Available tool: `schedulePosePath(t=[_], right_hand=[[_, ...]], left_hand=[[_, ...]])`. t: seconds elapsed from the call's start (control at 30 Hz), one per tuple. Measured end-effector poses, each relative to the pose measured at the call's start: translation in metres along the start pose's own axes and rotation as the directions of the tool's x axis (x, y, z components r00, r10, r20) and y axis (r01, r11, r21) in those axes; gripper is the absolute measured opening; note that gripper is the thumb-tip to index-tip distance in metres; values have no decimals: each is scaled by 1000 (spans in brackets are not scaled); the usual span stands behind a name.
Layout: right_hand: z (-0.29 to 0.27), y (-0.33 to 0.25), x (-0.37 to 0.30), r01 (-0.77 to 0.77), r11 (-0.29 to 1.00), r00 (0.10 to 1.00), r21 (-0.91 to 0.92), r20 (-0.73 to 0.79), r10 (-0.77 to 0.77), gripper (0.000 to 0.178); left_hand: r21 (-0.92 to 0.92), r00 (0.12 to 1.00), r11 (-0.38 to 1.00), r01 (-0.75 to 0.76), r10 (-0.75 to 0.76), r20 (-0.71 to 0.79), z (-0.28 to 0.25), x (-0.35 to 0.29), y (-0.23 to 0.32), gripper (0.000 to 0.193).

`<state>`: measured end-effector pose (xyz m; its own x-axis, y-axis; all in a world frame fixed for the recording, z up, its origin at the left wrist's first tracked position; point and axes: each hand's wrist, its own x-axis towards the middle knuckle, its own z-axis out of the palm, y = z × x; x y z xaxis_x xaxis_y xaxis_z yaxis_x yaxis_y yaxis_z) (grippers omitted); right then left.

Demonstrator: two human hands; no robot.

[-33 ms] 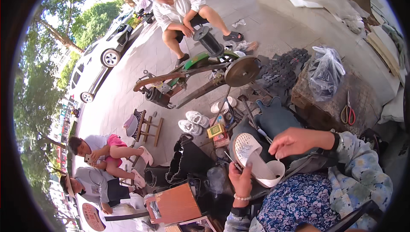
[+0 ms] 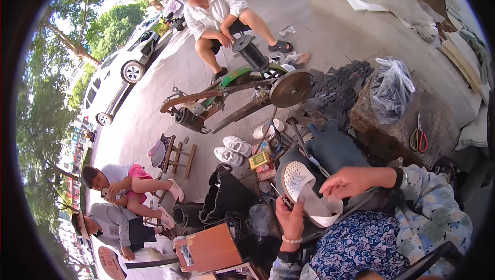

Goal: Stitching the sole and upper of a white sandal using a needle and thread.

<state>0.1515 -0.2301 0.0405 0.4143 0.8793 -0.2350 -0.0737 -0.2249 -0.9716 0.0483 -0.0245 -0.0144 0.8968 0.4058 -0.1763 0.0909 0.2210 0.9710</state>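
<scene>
A white sandal with a perforated toe strap lies over dark padding in front of me, its toe pointing away. My left hand is closed at the sandal's left side, with a slim metal tool sticking up from its fingers. The tool's handle is hidden in the grip. Over the sandal's right edge, near the heel strap, my right hand has its fingers curled and pinched together. What they hold, if anything, is too small to make out.
Beyond the sandal stands a green and rusty hand-cranked machine with a wheel. White shoes, small boxes and a black bag lie around. Red-handled scissors and a plastic bag rest at right. People sit nearby.
My right hand has moved slightly left and down, closer to the sandal's edge. My left hand and the sandal have stayed almost where they were.
</scene>
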Motion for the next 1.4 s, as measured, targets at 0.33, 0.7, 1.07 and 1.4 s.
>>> schedulePosePath(t=[0.33,0.7,1.07,1.4], right_hand=[[29,49,38,92,369,938,925,-205,279,15],[32,56,42,177,230,928,957,-240,284,8],[33,53,38,183,216,935,959,-237,263,10],[31,55,35,183,195,952,964,-223,211,12]], left_hand=[[-28,961,996,85,-74,265,18,5,-5,24],[-54,942,994,97,-74,328,10,-1,-5,30],[-52,934,990,127,-102,343,3,-1,-10,31],[-93,930,989,116,-76,359,6,-1,-5,30]])
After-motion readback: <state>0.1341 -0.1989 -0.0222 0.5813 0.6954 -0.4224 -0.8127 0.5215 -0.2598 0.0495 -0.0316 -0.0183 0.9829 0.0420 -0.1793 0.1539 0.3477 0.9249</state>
